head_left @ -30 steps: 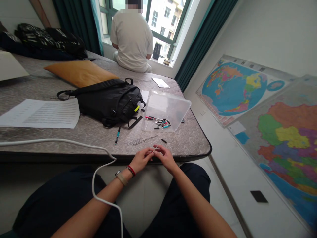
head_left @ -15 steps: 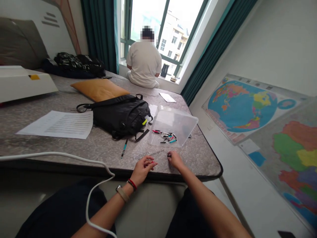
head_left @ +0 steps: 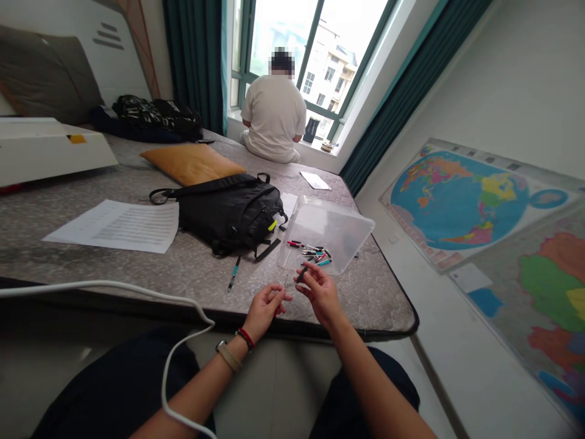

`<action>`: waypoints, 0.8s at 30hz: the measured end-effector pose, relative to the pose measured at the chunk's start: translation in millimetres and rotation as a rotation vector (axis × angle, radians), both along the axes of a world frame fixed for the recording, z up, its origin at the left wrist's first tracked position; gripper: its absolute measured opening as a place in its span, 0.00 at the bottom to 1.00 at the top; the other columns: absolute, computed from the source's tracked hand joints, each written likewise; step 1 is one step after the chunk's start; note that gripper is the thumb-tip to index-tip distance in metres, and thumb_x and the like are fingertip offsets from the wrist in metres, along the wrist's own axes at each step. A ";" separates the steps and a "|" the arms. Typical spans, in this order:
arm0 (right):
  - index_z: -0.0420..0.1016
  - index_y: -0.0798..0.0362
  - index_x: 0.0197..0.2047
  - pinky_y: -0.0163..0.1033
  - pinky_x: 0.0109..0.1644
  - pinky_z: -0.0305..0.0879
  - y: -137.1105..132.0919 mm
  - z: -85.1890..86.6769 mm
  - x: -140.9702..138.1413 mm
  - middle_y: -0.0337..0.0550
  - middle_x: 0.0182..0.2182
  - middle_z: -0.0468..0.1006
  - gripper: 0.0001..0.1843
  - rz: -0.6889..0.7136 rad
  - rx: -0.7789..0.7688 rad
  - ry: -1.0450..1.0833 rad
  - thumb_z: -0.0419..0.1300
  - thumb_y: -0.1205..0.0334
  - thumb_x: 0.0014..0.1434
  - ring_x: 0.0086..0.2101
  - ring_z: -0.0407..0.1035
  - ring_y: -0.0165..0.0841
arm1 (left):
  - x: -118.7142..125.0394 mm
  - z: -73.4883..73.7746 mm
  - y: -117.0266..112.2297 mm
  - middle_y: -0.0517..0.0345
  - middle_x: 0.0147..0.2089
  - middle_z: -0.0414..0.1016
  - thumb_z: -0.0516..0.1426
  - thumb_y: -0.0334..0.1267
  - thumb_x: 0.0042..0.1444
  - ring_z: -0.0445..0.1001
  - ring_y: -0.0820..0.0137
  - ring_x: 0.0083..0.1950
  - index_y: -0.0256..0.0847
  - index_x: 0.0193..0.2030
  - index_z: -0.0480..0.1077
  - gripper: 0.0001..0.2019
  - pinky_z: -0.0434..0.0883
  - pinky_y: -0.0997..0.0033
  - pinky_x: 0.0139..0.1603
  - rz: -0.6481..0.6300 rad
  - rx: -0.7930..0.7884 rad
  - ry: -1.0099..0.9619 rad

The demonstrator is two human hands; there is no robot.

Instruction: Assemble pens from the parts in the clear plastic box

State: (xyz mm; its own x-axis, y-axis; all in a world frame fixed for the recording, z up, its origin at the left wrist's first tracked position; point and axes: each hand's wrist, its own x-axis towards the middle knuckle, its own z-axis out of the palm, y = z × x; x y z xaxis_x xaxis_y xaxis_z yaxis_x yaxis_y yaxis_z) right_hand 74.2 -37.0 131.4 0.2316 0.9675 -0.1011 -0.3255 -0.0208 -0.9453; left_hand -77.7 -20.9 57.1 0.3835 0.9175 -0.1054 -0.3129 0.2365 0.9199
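Right grip (head_left: pixel 322 292): clenched, pinching a dark pen part (head_left: pixel 300 275); left grip (head_left: pixel 264 311): curled, fingers partly closed, any hold hidden; small silvery piece (head_left: pixel 289 283) between both grips, too small to make out; just ahead, loose pen parts (head_left: pixel 311 252) in a clear plastic tray (head_left: pixel 336 228); ahead-left, teal pen (head_left: pixel 234 274) on the mattress (head_left: pixel 365 292); beyond it, black backpack (head_left: pixel 228 213).

1. Clear plastic tray (head_left: pixel 340 228): smooth, faintly frosted, glossy.
2. Pen parts (head_left: pixel 308 249): glossy plastic.
3. Black pen piece (head_left: pixel 300 275): plastic, dull sheen.
4. Black backpack (head_left: pixel 231 216): matt woven cloth.
5. Mattress (head_left: pixel 365 292): quilted, textured cloth.
6. Printed paper sheet (head_left: pixel 121 227): smooth, matt.
7. Mustard cushion (head_left: pixel 192 163): soft, matt cloth.
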 end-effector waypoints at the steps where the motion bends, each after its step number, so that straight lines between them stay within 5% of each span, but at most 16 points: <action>1: 0.75 0.48 0.49 0.39 0.40 0.74 0.9 -0.1 -1.6 0.44 0.42 0.79 0.22 -0.010 0.008 -0.013 0.70 0.55 0.51 0.39 0.75 0.35 | -1.8 -0.2 -1.0 0.52 0.37 0.82 0.62 0.50 0.53 0.73 0.75 0.25 0.39 0.41 0.66 0.18 0.67 0.76 0.28 -0.002 -0.002 0.003; 24: 0.76 0.50 0.47 0.39 0.38 0.74 10.7 10.2 -19.5 0.45 0.43 0.80 0.20 -0.092 0.048 -0.194 0.68 0.55 0.51 0.39 0.75 0.36 | -3.2 -2.0 -4.4 0.53 0.38 0.81 0.60 0.51 0.56 0.72 0.75 0.26 0.39 0.42 0.67 0.17 0.64 0.77 0.27 -0.053 0.060 -0.018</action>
State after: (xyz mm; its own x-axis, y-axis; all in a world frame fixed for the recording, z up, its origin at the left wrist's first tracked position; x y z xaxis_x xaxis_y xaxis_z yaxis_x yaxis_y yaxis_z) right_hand 54.7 -26.3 141.7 0.3294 0.9442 -0.0005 -0.1361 0.0469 -0.9896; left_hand -80.8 -25.3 55.0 0.4334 0.9002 -0.0434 -0.3183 0.1980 0.9271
